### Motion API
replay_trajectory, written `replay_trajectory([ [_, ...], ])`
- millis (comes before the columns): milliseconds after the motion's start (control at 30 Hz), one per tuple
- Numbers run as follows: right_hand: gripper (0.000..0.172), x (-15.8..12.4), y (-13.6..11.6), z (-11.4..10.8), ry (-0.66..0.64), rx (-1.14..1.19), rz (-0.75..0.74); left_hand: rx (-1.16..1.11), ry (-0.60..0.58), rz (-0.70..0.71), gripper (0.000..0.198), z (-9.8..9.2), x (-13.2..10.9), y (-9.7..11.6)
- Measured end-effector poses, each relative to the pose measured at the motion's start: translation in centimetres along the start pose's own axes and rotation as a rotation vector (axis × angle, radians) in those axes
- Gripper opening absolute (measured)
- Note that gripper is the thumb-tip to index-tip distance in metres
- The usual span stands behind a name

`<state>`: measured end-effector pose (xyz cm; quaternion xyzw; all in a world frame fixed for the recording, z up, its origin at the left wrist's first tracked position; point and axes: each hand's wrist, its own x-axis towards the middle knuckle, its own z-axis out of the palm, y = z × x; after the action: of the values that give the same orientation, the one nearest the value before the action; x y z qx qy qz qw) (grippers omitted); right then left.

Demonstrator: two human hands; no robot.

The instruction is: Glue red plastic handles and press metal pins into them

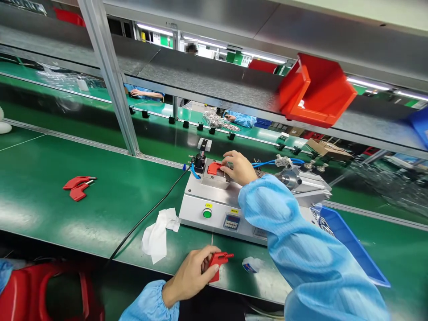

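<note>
Alignment likely mattered: right hand (240,168) pinched red piece (213,168) atop fixture (214,181), left hand (190,274) clasped slotted red part (220,259) by workbench (100,218) front edge.

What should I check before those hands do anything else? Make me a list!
1. Left hand has a grip on its red part: ok.
2. Red piece is at the metal block on the machine: ok.
3. Red piece is pushed all the way in: cannot tell, fingers partly hide it.
4. Right hand is clear of the machine: not ok, its fingers are at the red piece.
5. Green button is uncovered: ok.
</note>
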<state>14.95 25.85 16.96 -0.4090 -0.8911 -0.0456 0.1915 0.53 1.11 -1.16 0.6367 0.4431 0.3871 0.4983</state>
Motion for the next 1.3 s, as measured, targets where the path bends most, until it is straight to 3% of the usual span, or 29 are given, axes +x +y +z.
replay_trajectory([
  [167,0.002,1.5,-1.0,-0.6,-0.067,-0.173,-0.032,-0.011,-0.006,-0.006,0.031,0.1,0.0,-0.4],
  [500,0.01,2.0,-1.9,-0.4,-0.193,-0.131,-0.006,0.0,0.016,-0.002,0.031,0.2,0.0,-0.1],
  [567,0.01,2.3,-1.5,-0.6,-0.129,-0.072,-0.018,-0.007,0.027,-0.001,0.031,0.2,0.0,0.0],
  [733,0.01,2.5,0.5,-4.2,0.334,0.196,0.066,-0.03,0.018,-0.013,0.031,0.1,0.1,0.7],
  [800,0.009,1.2,0.8,-6.3,0.334,0.267,0.059,-0.036,0.018,-0.021,0.031,0.0,0.1,0.8],
  [933,0.009,-4.7,0.3,-8.1,0.075,0.25,-0.029,-0.025,0.019,-0.031,0.03,-0.1,0.1,0.7],
  [1100,0.013,-11.4,0.6,-5.2,-0.068,0.147,0.04,-0.024,0.021,-0.032,0.03,0.1,0.3,0.4],
  [1300,0.012,-12.8,1.3,-3.7,-0.022,0.164,0.078,-0.081,0.065,-0.032,0.032,-0.2,0.0,0.8],
])
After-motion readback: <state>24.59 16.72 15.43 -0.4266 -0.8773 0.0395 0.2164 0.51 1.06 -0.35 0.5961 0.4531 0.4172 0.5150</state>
